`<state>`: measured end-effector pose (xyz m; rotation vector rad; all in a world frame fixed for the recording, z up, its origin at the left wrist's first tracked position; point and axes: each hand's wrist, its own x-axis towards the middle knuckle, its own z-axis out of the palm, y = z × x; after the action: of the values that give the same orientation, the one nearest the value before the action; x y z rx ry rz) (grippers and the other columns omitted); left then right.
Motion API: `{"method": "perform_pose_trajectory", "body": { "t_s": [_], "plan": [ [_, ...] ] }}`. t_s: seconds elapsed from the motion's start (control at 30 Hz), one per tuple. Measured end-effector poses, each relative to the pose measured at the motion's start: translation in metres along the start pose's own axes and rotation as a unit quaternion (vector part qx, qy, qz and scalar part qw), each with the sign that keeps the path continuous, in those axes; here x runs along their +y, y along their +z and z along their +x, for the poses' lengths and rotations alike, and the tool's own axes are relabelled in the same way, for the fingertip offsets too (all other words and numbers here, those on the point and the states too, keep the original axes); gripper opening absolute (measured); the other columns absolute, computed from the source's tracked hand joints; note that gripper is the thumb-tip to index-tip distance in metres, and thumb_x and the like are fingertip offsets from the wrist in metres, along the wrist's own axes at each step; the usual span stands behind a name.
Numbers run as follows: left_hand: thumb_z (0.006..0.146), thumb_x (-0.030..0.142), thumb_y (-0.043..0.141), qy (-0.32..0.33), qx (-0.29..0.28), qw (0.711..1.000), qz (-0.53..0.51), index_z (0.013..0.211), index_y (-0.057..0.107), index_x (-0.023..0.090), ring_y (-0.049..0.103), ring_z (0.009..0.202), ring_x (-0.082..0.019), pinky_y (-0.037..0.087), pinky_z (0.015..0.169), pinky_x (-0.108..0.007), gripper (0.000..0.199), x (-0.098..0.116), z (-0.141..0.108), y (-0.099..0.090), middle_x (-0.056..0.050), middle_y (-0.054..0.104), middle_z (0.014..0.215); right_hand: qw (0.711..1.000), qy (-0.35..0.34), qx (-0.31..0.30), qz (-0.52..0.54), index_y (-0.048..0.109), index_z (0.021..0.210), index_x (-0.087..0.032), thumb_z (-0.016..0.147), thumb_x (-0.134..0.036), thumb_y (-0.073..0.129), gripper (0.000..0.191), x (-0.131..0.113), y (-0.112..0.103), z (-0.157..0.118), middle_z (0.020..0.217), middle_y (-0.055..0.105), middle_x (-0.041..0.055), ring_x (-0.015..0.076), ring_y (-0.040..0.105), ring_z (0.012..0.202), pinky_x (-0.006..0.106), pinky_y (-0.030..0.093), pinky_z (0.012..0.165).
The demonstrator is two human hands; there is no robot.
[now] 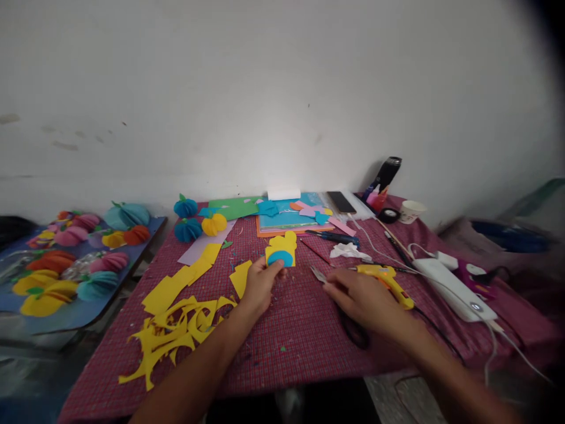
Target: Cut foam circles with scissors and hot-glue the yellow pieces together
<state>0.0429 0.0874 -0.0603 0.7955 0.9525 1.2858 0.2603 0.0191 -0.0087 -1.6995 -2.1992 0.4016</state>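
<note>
My left hand [261, 282] pinches a blue paper oval [281, 258] against a yellow paper piece [288, 242] above the middle of the table. To the right, my right hand [353, 294] is closed on dark-handled scissors [318, 274], whose tips point up and left, away from the paper. Yellow paper scraps [176, 330] lie in a tangle left of my left hand, with flat yellow paper [170, 288] behind them. Just right of my right hand lies a yellow glue gun [388, 280].
Folded paper pumpkins [186, 229] stand at the back left, more on a blue side table [150, 235]. Coloured sheets [238, 208], a phone [341, 202], a black bottle [388, 172] and a paper cup [411, 211] line the back. A white power strip [454, 288] with cables lies right.
</note>
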Motion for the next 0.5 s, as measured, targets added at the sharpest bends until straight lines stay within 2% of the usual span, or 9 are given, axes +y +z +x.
{"method": "perform_pose_trajectory", "body": {
  "t_s": [0.07, 0.13, 0.3, 0.37, 0.5],
  "plan": [
    [0.062, 0.029, 0.082, -0.001, 0.005, 1.000, -0.019, 0.080, 0.066, 0.013, 0.059, 0.058, -0.013, 0.046, 0.058, -0.027, 0.030, 0.001, -0.001, 0.001, -0.002, 0.066, 0.068, 0.986, 0.072, -0.032, -0.150, 0.070, 0.096, -0.019, 0.089, -0.045, 0.056, 0.030, 0.004, 0.002, -0.030, 0.088, 0.071, 0.0123, 0.0286, 0.066, 0.079, 0.037, 0.045, 0.071],
    [0.060, 0.029, 0.083, -0.003, -0.001, 0.999, -0.036, 0.080, 0.065, 0.013, 0.060, 0.058, -0.013, 0.046, 0.058, -0.027, 0.032, 0.002, -0.002, 0.002, -0.002, 0.066, 0.070, 0.972, 0.097, -0.062, -0.206, 0.068, 0.108, -0.017, 0.089, -0.044, 0.055, 0.035, 0.006, 0.008, -0.049, 0.097, 0.070, 0.0166, 0.0319, 0.066, 0.086, 0.039, 0.046, 0.074],
    [0.059, 0.030, 0.085, -0.019, -0.014, 0.998, -0.057, 0.083, 0.066, 0.012, 0.061, 0.059, -0.013, 0.048, 0.059, -0.026, 0.036, 0.004, -0.005, 0.000, -0.002, 0.066, 0.069, 0.971, 0.086, -0.106, -0.195, 0.063, 0.119, -0.016, 0.087, -0.031, 0.055, 0.036, 0.004, 0.012, -0.053, 0.101, 0.070, 0.0175, 0.0333, 0.066, 0.094, 0.041, 0.046, 0.079],
    [0.059, 0.030, 0.086, -0.023, -0.015, 0.998, -0.060, 0.084, 0.066, 0.011, 0.061, 0.059, -0.013, 0.048, 0.059, -0.026, 0.037, 0.004, -0.006, -0.002, -0.002, 0.066, 0.069, 0.972, 0.081, -0.103, -0.197, 0.063, 0.120, -0.015, 0.084, -0.028, 0.055, 0.038, 0.003, 0.008, -0.050, 0.101, 0.071, 0.0180, 0.0341, 0.066, 0.094, 0.041, 0.045, 0.078],
    [0.058, 0.031, 0.087, -0.015, -0.023, 0.998, -0.057, 0.084, 0.067, 0.011, 0.061, 0.060, -0.012, 0.047, 0.057, -0.025, 0.038, 0.004, -0.005, -0.003, -0.003, 0.067, 0.070, 0.969, 0.123, -0.094, -0.190, 0.065, 0.114, -0.014, 0.082, -0.033, 0.056, 0.038, 0.005, 0.006, -0.049, 0.101, 0.072, 0.0190, 0.0344, 0.068, 0.088, 0.039, 0.045, 0.071]
  ]
}}
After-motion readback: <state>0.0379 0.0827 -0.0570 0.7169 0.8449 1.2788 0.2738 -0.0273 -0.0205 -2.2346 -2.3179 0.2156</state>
